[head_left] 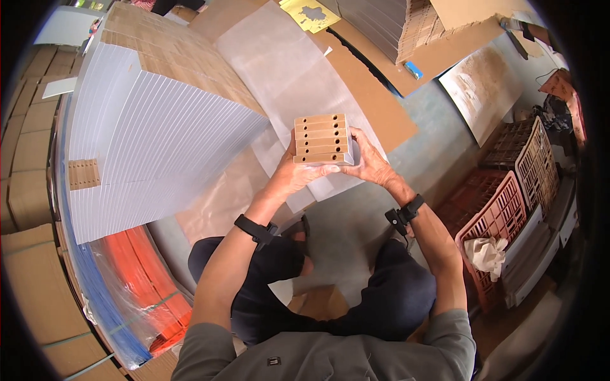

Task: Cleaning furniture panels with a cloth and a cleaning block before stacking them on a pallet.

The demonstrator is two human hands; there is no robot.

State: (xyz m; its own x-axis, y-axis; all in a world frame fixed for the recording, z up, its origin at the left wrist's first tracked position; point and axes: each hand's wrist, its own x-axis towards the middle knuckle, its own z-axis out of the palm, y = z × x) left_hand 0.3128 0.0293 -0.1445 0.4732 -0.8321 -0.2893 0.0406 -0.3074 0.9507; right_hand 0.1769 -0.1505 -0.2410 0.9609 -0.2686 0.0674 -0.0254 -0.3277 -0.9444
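Note:
A short stack of board strips (321, 137) is raised in front of me, brown cut ends upward, with dark drilled holes in two columns. My left hand (296, 173) is closed round its left side and lower edge. On the opposite side my right hand (368, 160) grips it, fingers partly hidden behind the strips. The thumbs come close together below the lowest strip, which sits slightly out of line. Beneath and beyond the hands lies a whitish sheet (298, 76). To the left stands a tall pile of white-faced panels (159, 120) with brown edges.
At the far right another panel stack (381, 25) rests on brown board, near a small blue object (413, 70). Reddish plastic crates (492, 213) stand at my right, a crumpled white cloth (487, 255) on one. Orange wrapped material (143, 279) and cardboard bundles (32, 273) lie left.

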